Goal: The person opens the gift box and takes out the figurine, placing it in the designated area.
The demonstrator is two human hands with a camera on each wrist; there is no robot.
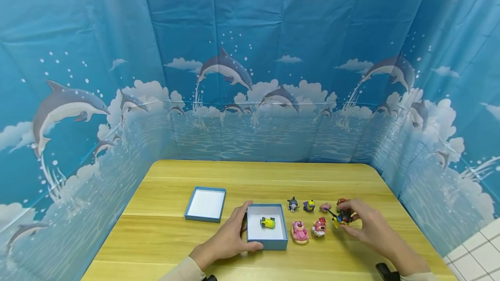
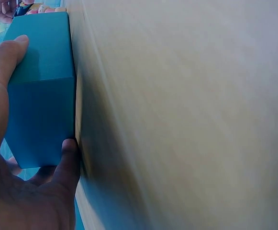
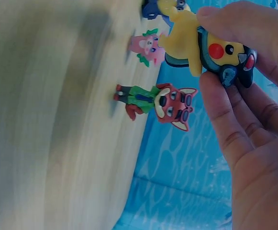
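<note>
With my left hand I hold a blue open-topped box on the table, thumb on its near side and fingers along its left side. A yellow-green toy figure lies on the box's white floor. Between thumb and fingers, my right hand pinches a yellow Pikachu figurine with a dark hood and red cheeks, raised above the table. Behind it stands a fox figurine in a green jacket, partly hidden in the head view. A small pink figurine stands beside the fox.
A blue box lid, white inside, lies at the left. Right of the box are two pink bear figurines, one on a ring and one with a red top. Farther back stand a grey-blue figurine and a yellow-purple one.
</note>
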